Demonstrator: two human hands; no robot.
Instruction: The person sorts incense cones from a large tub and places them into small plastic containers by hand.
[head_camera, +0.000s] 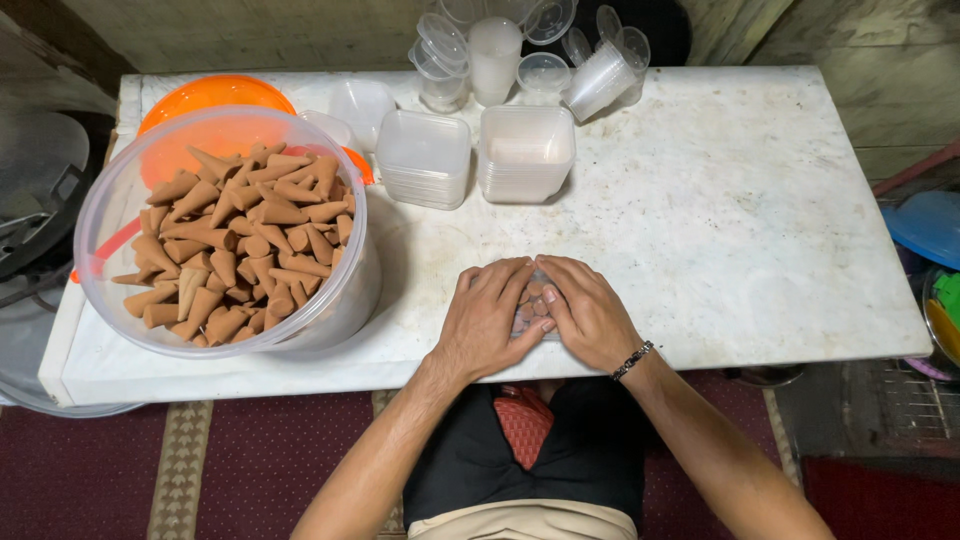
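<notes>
Cupping small clear tub (530, 312) | left hand (487, 318), right hand (590, 312) | fingers curled around it

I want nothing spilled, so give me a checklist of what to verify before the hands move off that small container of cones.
1. Both hands on the container: ok. The left hand and right hand cover the small clear container from both sides.
2. Container filled: ok. Brown cones show between the fingers.
3. Lid seated: cannot tell, the hands hide the top.
4. Container well on the table: not ok, it sits close to the near edge.
5. Cone supply: ok. The big tub is heaped with cones.
6. Spare containers at hand: ok. Two stacks stand at the back of the table.
</notes>
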